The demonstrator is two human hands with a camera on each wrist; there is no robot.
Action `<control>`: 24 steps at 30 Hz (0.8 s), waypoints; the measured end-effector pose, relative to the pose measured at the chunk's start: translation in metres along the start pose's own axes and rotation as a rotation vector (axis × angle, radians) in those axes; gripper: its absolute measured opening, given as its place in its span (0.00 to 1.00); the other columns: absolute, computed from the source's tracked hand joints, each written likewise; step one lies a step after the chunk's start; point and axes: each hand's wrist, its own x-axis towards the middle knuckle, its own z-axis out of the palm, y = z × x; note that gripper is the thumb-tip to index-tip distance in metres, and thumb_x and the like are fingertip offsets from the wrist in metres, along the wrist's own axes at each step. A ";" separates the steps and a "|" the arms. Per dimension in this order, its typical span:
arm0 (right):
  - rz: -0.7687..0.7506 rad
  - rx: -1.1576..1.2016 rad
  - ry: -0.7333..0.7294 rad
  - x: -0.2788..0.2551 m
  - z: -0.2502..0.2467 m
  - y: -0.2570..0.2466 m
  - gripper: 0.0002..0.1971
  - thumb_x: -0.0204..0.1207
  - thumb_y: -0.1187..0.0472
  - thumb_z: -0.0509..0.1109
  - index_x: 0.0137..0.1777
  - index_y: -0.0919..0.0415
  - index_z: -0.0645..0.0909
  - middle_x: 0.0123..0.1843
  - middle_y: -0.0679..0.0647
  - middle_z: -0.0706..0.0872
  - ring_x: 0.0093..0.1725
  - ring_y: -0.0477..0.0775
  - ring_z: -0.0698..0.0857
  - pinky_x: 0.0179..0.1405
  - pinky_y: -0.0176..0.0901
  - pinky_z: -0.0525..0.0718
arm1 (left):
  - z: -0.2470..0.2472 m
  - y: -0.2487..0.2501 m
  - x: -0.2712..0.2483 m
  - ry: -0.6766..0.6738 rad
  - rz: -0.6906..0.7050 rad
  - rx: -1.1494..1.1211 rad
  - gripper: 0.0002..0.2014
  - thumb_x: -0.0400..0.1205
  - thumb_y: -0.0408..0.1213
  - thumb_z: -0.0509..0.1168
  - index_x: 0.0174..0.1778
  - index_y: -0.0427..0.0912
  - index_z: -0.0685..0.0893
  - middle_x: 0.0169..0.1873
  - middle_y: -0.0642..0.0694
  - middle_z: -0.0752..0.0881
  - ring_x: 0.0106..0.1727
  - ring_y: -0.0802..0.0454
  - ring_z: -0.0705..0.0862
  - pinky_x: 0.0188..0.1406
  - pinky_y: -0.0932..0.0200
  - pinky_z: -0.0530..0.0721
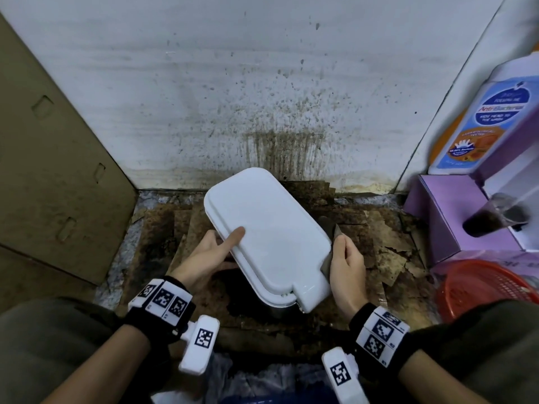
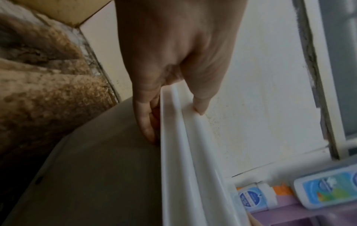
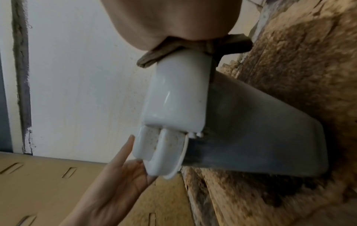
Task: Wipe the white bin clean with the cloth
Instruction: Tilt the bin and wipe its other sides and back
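Observation:
The white bin (image 1: 271,234) stands tilted over stained floor sheets, its lid shut and a hinged tab at the near end. My left hand (image 1: 210,255) grips its left rim, thumb on top of the lid and fingers under the edge. The left wrist view shows the same pinch of the left hand (image 2: 173,53) on the lid rim (image 2: 185,152). My right hand (image 1: 345,269) holds a dark brown cloth (image 1: 329,228) against the bin's right side. In the right wrist view the cloth (image 3: 154,56) is bunched between my palm and the bin (image 3: 177,99).
A cardboard panel (image 1: 49,170) leans at the left. The wall (image 1: 262,97) behind is spattered brown. Soiled sheets (image 1: 379,252) cover the floor. At the right stand a purple box (image 1: 449,220), a wash bottle (image 1: 478,121), a cup of dark liquid (image 1: 495,217) and a red basket (image 1: 478,287).

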 end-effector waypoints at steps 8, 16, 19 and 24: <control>0.037 0.018 0.039 -0.027 0.010 0.006 0.16 0.91 0.52 0.54 0.50 0.55 0.81 0.44 0.44 0.84 0.47 0.45 0.80 0.50 0.44 0.75 | -0.006 0.002 0.016 0.059 0.070 0.301 0.30 0.82 0.64 0.65 0.68 0.42 0.76 0.61 0.53 0.83 0.62 0.56 0.83 0.68 0.47 0.82; 0.101 0.096 -0.020 -0.024 0.026 0.009 0.18 0.90 0.49 0.54 0.58 0.55 0.85 0.54 0.50 0.89 0.55 0.49 0.85 0.58 0.48 0.80 | -0.013 -0.006 0.016 0.074 0.074 0.339 0.28 0.83 0.68 0.59 0.65 0.48 0.83 0.59 0.52 0.89 0.60 0.52 0.87 0.67 0.43 0.84; 0.172 0.135 -0.031 -0.018 0.031 0.008 0.19 0.89 0.46 0.54 0.58 0.51 0.85 0.54 0.48 0.89 0.55 0.49 0.85 0.59 0.50 0.82 | -0.007 -0.008 0.014 0.116 0.071 0.392 0.26 0.86 0.66 0.55 0.53 0.45 0.81 0.49 0.50 0.87 0.55 0.49 0.86 0.53 0.51 0.83; 0.199 0.118 -0.046 -0.014 0.033 0.002 0.20 0.87 0.45 0.54 0.37 0.45 0.81 0.34 0.45 0.79 0.39 0.53 0.79 0.43 0.53 0.79 | 0.005 -0.009 0.006 0.168 0.086 0.479 0.23 0.90 0.61 0.51 0.43 0.45 0.74 0.38 0.50 0.78 0.38 0.55 0.78 0.34 0.57 0.71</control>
